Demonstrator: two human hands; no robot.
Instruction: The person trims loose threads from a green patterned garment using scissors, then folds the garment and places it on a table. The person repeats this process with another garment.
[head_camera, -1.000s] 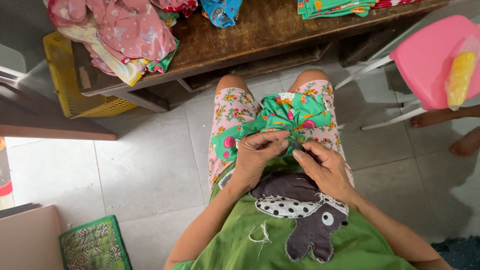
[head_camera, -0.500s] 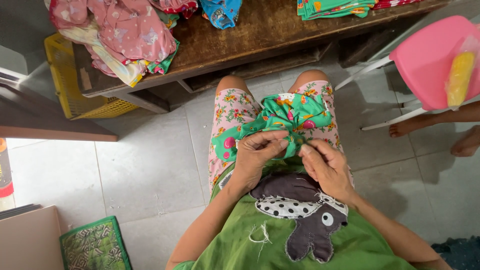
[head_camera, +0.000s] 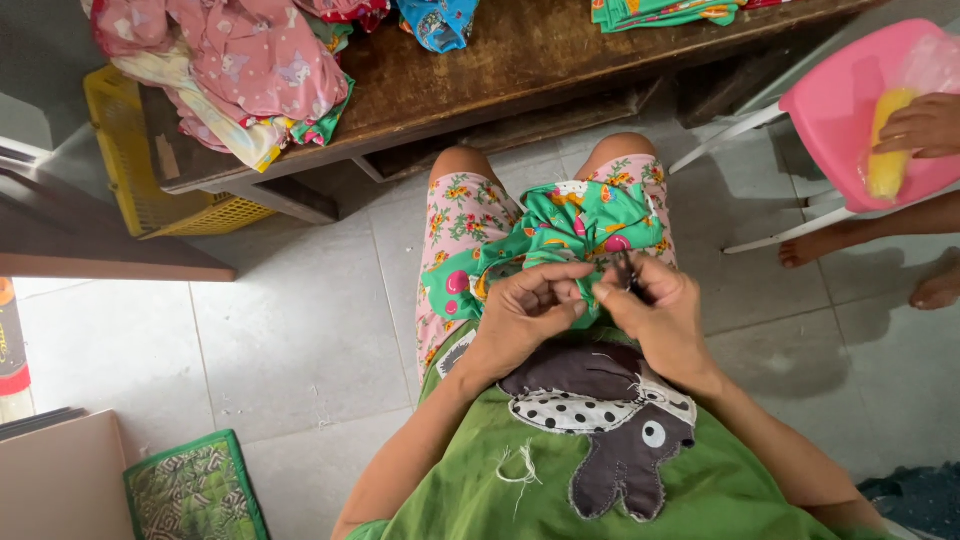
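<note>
**Over the lap, small work on a bunched green cloth**

Over the lap of the seated person, a crumpled piece of green cotton cloth printed with pink and orange flowers (head_camera: 575, 225) lies across pink flowered shorts (head_camera: 455, 215). Both hands meet at its near edge. The left hand (head_camera: 525, 310) is curled, its fingers pressed together and pinching a fold of the cloth. The right hand (head_camera: 655, 305) is closed too, thumb against forefinger, gripping a small dark tool (head_camera: 627, 272); whether it is a snipper or a needle holder I cannot tell, it is too small.

By the look of it, this is close trimming or stitching at a seam, with the fold held taut. Such work calls for a steady pinch and the tool's tip kept clear of the left fingertips.

Ahead stands a dark wooden bench (head_camera: 520, 70) piled with pink patterned garments (head_camera: 235, 70); a yellow plastic crate (head_camera: 130, 150) sits beneath. To the right, another person's hand (head_camera: 925, 125) rests on a pink plastic stool (head_camera: 840, 110).
</note>
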